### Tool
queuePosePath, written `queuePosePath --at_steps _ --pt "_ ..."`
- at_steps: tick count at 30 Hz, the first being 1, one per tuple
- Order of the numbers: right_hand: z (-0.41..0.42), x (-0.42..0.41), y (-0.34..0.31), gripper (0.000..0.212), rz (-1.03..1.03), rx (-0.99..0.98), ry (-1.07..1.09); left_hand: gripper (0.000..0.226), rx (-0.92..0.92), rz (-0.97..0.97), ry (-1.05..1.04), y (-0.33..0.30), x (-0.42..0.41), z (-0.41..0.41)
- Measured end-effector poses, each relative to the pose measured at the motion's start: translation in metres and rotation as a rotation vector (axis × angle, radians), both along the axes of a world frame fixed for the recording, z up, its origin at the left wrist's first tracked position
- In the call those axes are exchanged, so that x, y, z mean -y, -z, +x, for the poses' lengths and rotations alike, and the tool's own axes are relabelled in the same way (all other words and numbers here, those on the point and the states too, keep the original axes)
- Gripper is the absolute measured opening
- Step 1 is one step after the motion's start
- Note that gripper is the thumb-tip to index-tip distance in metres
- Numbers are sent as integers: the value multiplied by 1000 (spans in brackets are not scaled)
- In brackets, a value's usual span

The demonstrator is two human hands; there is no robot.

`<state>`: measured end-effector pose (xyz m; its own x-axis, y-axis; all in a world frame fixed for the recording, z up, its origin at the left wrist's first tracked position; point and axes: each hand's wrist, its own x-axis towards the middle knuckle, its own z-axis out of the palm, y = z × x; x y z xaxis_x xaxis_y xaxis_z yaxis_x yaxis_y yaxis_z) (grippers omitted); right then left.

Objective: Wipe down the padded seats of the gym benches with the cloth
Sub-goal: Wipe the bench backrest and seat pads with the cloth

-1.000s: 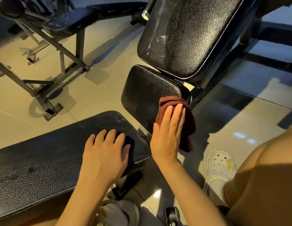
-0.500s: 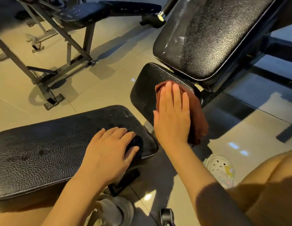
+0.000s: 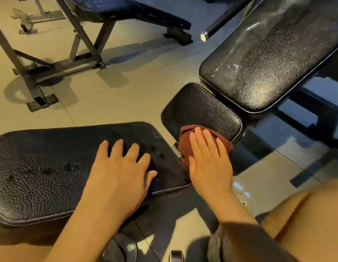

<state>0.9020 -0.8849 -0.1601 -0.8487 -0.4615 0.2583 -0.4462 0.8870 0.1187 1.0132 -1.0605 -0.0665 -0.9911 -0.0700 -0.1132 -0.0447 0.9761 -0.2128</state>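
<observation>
Since half a second ago your right hand [image 3: 209,161] has slid the cloth [image 3: 185,146] down the small seat pad [image 3: 200,112], from its upper part to its lower near edge; your left hand [image 3: 123,171] has stayed put on the flat bench.

Landmark: small seat pad, black, textured, tilted.

- Cloth: dark red, bunched. It lies on the lower near corner of the small seat pad and hangs off the pad's edge toward you. Most of it sits under your right palm and fingers; a fold shows past your fingertips and another along the thumb side.
- Right hand: flat on top of the cloth, fingers straight and close together, pressing it against the small seat pad. No finger curls round the cloth.
- Left hand: left of the small seat pad, resting palm down on the flat bench, fingers spread and slightly bent, holding nothing.
- Flat bench [image 3: 41,173]: black padded top, just left of the small seat pad, its end nearly meeting the pad's lower corner. Dull marks show on its surface.
- Back pad [image 3: 268,59]: long, black, directly above the small seat pad, pale smears along it.
- Second bench frame [image 3: 79,40]: grey metal, well apart, up and to the left of the small seat pad, standing on the tiled floor [image 3: 126,87].
</observation>
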Motion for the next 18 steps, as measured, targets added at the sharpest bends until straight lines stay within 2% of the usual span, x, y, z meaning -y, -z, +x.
queuePosePath --at_steps 4,7,9,14,16,17,18 --pt "-25 -4 -19 70 -59 -130 95 57 64 60 -10 -12 -4 -1" --pt "-59 9 -37 68 -28 -216 169 56 132 -38 -38 -8 -8 -4" --pt "-76 21 -42 66 79 -206 129 60 183 -76 -38 -11 -10 -2" --pt "-96 59 -42 60 269 -126 1 58 121 -36 -85 -9 -7 -2" --pt "-100 74 -40 60 326 -106 -36 49 173 61 -108 -13 -5 -2" --pt "-99 80 -39 59 358 -101 -82 41 175 101 -56 -10 -3 -2" --pt "-97 82 -38 58 390 -87 -144 37 119 95 -16 -5 0 0"
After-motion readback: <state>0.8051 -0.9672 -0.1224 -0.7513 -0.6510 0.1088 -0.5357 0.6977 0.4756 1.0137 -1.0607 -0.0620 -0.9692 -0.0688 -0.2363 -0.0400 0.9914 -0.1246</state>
